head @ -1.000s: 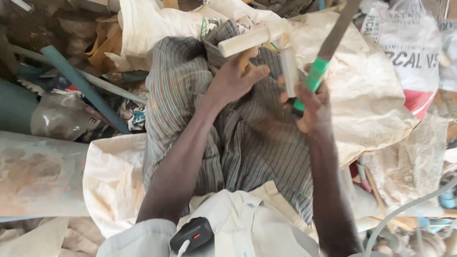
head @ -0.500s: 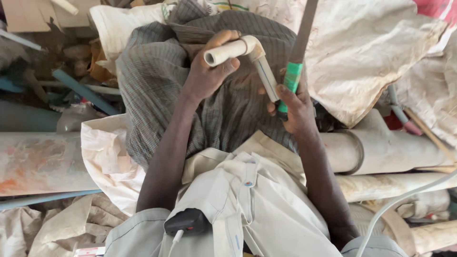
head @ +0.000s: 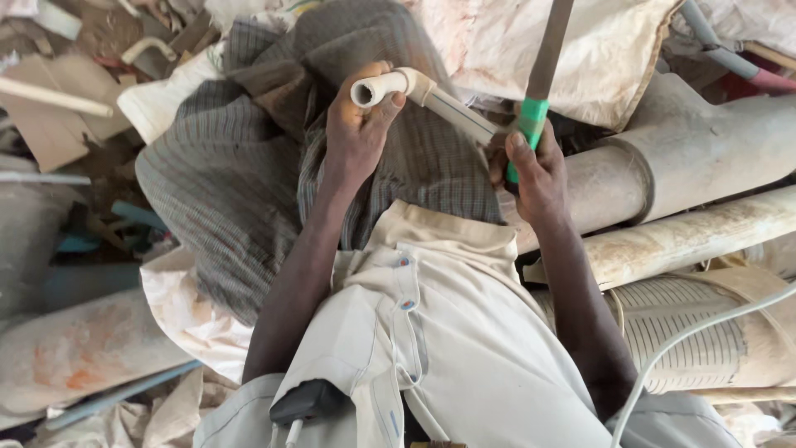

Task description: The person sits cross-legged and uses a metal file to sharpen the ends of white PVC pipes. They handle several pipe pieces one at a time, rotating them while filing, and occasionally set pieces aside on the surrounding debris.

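pipe position: you're holding the white pipe [head: 452, 104] up over your lap, elbow fitting [head: 385, 85] at its left end, just above the striped cloth [head: 249, 182].
pipe axis: it's running from upper left down to lower right, elbow end higher, far end dropping toward your right hand.
left hand [head: 356, 133]: you're clamping it around the elbow fitting, fingers wrapped from below, thumb pressing on the rim of the open mouth.
right hand [head: 535, 170]: you're closing it on the green handle [head: 526, 133] of the flat blade [head: 551, 41]; the blade is standing almost upright, leaning slightly right, running out of the top of view.
key relation: the blade is crossing the pipe's lower right end, right beside your right hand; I can't tell whether the edge is touching the pipe there.
nearer hand: the left is gripping the pipe itself; the right is only just beside its free end.
materials: the pipe is looking like smooth white plastic with a faint dark line along it; the blade is dull grey metal; the cloth is thin, woven, crumpled.
surroundings: large dusty pipes [head: 688, 158] are lying to your right, a woven sack [head: 531, 33] is lying behind the blade, and a white cable [head: 705, 332] is curving across lower right.
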